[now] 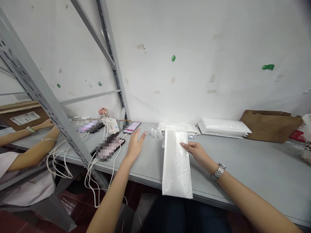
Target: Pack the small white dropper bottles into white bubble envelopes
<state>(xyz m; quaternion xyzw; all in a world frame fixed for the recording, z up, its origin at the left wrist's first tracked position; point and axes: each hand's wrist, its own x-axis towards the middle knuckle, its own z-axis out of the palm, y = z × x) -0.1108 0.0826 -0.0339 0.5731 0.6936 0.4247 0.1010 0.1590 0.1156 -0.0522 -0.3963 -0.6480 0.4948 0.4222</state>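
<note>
My right hand (196, 152) pinches the right edge of a white padded envelope (177, 165), which hangs upright over the table's front edge. My left hand (134, 147) is raised over the grey table (148, 161) with fingers apart and nothing in it, between the envelope and the phones. Behind the envelope, several small white bottles (155, 133) stand partly hidden. One stack of white envelopes (194, 128) lies behind it, and a larger stack (222, 127) lies to the right. A lit phone (132, 127) rests just behind my left hand.
Another phone (109, 149) with white cables (91, 171) lies left, near a power strip (111, 125). A metal shelf post (48, 94) rises there, with a person's arms (41, 145) beyond. At right are a brown cardboard box (269, 126) and plastic bags (301, 136).
</note>
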